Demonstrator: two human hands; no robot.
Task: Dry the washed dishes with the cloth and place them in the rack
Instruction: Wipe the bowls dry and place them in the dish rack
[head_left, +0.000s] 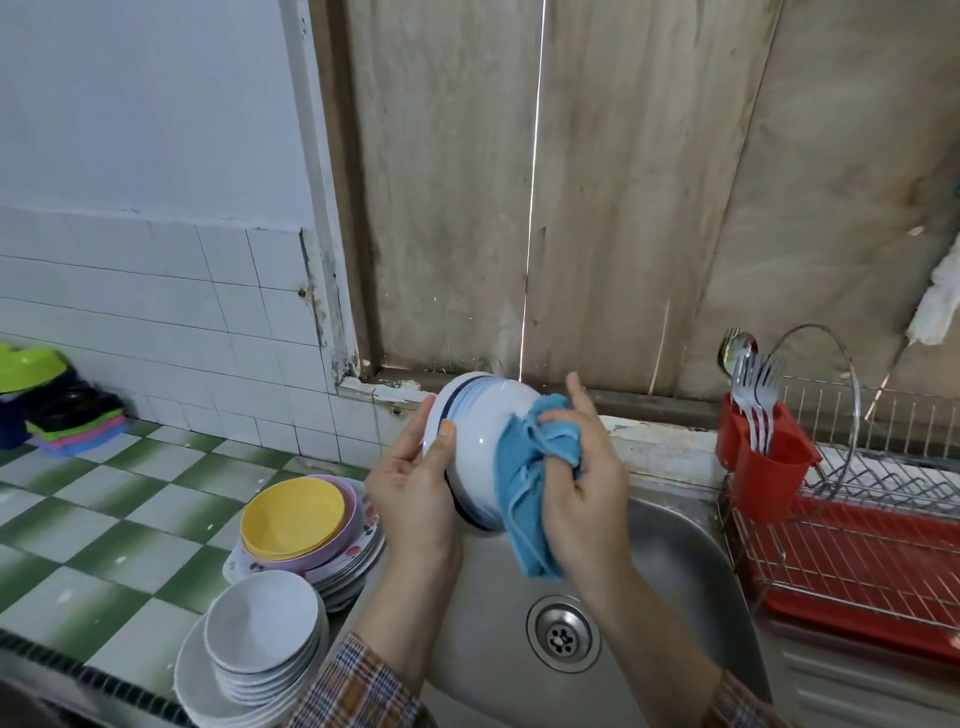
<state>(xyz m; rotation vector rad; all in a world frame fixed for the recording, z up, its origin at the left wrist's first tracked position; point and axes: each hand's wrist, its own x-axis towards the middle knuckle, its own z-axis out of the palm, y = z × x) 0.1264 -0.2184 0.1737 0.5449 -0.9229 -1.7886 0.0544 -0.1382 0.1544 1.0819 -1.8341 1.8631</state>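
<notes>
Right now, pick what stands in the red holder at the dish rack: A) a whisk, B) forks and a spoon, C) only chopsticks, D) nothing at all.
B: several forks and a spoon stand upright, heads up, in the red holder at the left end of the rack.

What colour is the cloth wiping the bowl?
Light blue. The cloth shows best in the head view, bunched in the right hand against the bowl.
</notes>
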